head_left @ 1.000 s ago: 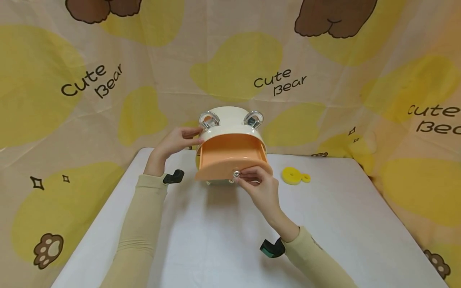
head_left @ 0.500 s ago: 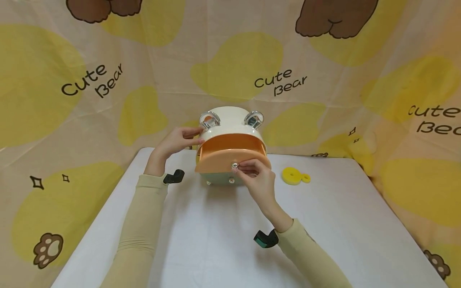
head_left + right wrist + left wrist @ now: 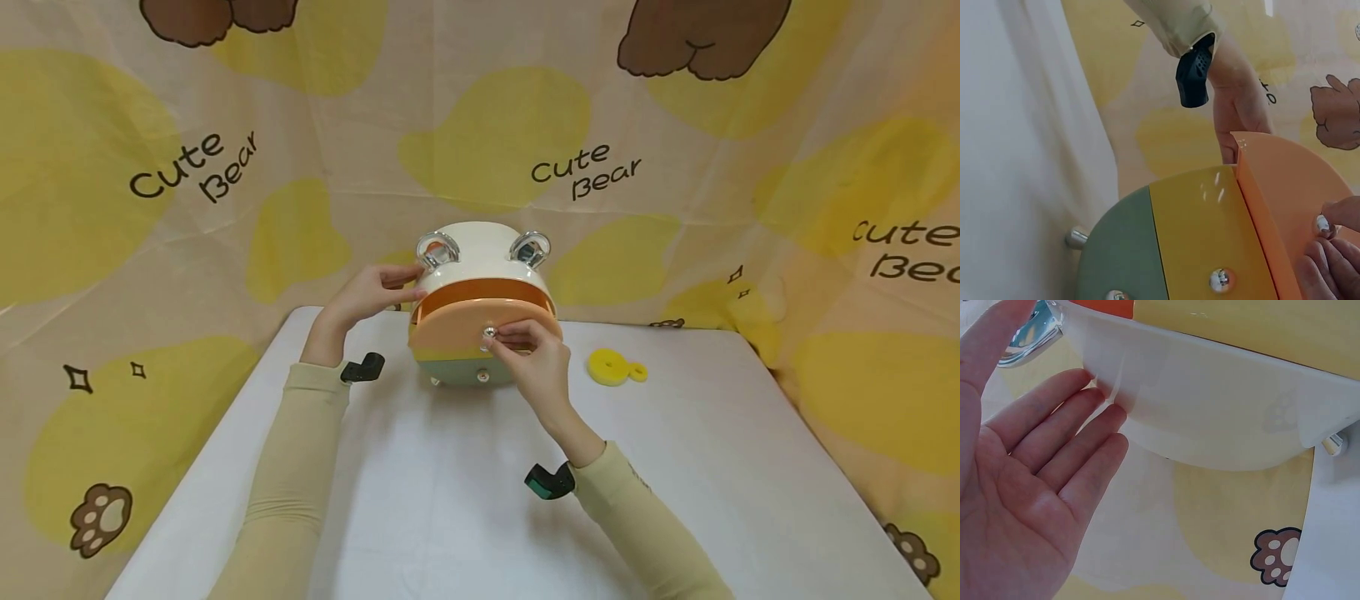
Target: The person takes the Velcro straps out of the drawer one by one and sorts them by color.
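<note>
A small rounded storage cabinet (image 3: 480,250) with a white shell and silver ear-shaped rings (image 3: 531,248) stands at the back of the table. Its top orange drawer (image 3: 450,323) sits partly pulled out. My right hand (image 3: 542,362) pinches the drawer's shiny silver knob (image 3: 1324,225) between thumb and fingers. On the other side, my left hand (image 3: 366,297) rests its nearly straight fingertips against the white shell, as the left wrist view (image 3: 1029,481) confirms. Below the orange drawer are a yellow drawer (image 3: 1204,225) and a green drawer (image 3: 1122,244), each flush with a silver knob.
Two yellow discs, a larger ring (image 3: 608,367) and a smaller one (image 3: 637,372), lie touching on the white table (image 3: 435,517), right of the cabinet. A patterned cloth (image 3: 480,125) hangs close behind. Black wrist mounts (image 3: 363,368) stick out from both forearms.
My right hand has pushed the orange drawer inward, away from me, so its opening is narrower and the yellow and green fronts show more. The left hand has stayed in place.
</note>
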Demonstrator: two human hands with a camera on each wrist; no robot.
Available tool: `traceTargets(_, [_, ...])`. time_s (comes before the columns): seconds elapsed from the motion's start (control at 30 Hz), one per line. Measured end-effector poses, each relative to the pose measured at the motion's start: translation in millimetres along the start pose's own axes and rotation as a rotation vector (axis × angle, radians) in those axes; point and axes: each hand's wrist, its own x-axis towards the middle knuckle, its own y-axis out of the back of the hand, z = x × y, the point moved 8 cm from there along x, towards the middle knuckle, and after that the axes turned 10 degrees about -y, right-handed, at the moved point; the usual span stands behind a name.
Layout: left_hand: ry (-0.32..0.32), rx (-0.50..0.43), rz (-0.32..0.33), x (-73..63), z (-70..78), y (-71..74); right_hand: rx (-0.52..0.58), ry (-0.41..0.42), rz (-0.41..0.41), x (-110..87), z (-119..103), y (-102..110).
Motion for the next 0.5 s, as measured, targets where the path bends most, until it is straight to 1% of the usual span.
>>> traceTargets(0.1, [0.001,-0.014,0.010,4.2,-12.5,0.6,-0.011,-0.011,-0.001,9.7,13.7,-3.9])
traceTargets(0.17, [-0.002,-0.017,0.014,5.0,-14.9,0.9,-0.024,-0.013,-0.001,13.7,15.5,-5.0])
traceTargets(0.37, [-0.006,-0.011,0.016,4.7,-15.4,1.0,-0.034,-0.007,-0.004,23.7,14.9,-7.9])
traceTargets(0.5, [-0.002,-0.023,0.013,4.2,-12.0,0.4,-0.040,-0.007,-0.008,28.2,15.2,-9.4])
